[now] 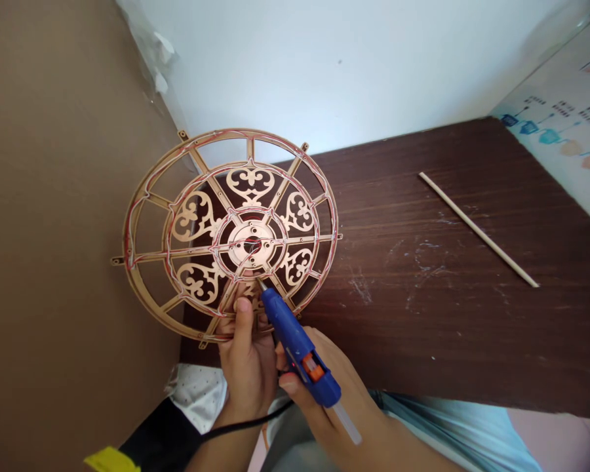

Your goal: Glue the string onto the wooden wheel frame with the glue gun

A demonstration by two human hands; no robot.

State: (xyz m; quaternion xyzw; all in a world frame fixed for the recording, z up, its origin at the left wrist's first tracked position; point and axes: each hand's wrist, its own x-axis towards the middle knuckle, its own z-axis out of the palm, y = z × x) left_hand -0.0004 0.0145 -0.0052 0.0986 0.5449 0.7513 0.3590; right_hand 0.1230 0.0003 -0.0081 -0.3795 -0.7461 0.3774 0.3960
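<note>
My left hand holds a round laser-cut wooden wheel upright by its lower edge, with the fingers behind the frame and the thumb in front. The wheel has spokes, heart-shaped scroll panels and a central hub, with thin red lines along its ribs. My right hand grips a blue hot glue gun. Its metal nozzle is at the lower spokes, close to the hub. A translucent glue stick protrudes from the gun's rear.
A dark wood-grain table with whitish scuffs lies to the right, and a thin wooden dowel rests on it. A brown board stands at the left, a white wall behind. A black cord runs below my hands.
</note>
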